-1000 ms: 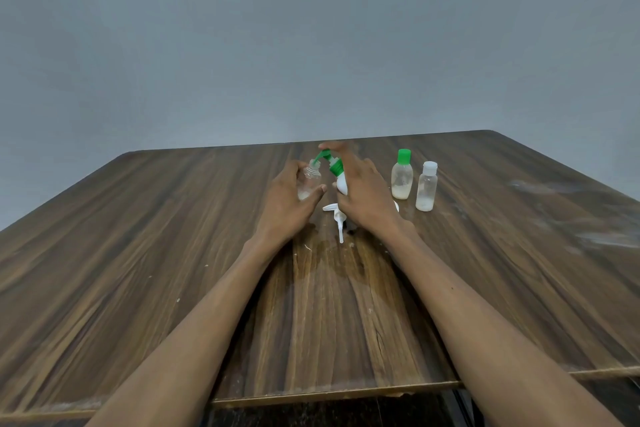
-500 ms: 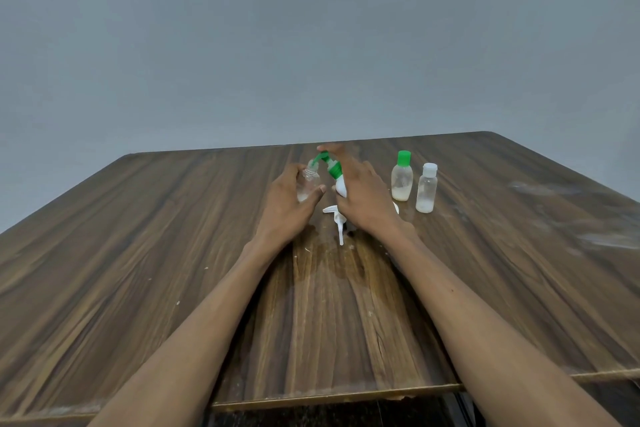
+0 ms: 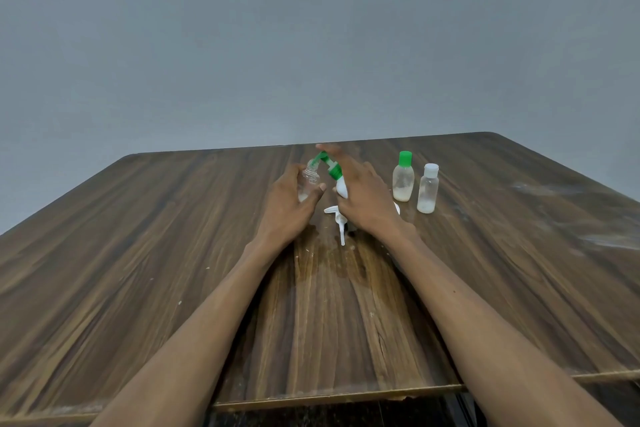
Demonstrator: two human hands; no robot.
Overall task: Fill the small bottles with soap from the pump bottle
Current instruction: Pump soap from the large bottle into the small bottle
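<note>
My left hand (image 3: 289, 206) grips a small clear uncapped bottle (image 3: 309, 180) with a little pale soap at its bottom. My right hand (image 3: 367, 198) holds the white pump bottle (image 3: 338, 184), which has a green collar and green pump head; my index finger lies over the pump head. The green nozzle (image 3: 318, 160) sits at the small bottle's mouth. Two capped small bottles stand to the right: one with a green cap (image 3: 403, 177), one with a white cap (image 3: 428, 189), each holding some pale soap.
A loose white pump part with a tube (image 3: 339, 220) lies on the wooden table (image 3: 173, 253) between my hands. A wet patch (image 3: 332, 263) spreads on the wood just in front of it. A grey wall stands behind the table.
</note>
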